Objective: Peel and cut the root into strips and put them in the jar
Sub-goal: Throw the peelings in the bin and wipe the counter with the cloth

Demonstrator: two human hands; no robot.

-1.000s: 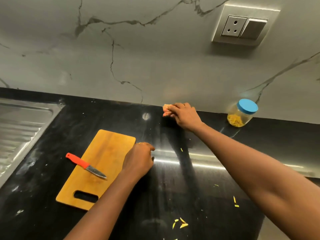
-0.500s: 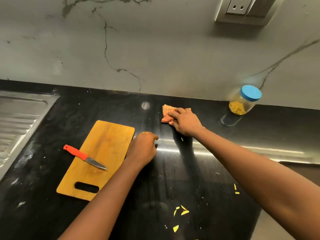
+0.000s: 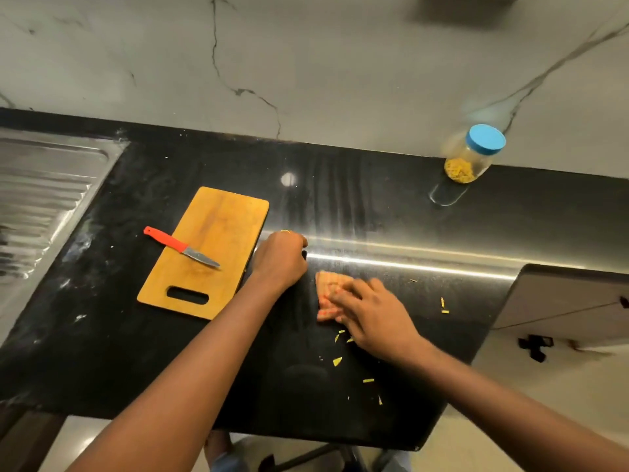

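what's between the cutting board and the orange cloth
The left hand, fingers curled, rests on the black counter between the cutting board and the cloth, close beside the board's right edge. The head view shows it.

Dim warm light, bright glare streak across black countertop (image 3: 391, 212), motion-blurred right hand (image 3: 371, 315), wide-angle edge bending

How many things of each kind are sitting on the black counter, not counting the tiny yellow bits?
Cutting board: 1
Knife: 1
Jar: 1
Cloth: 1
Total: 4
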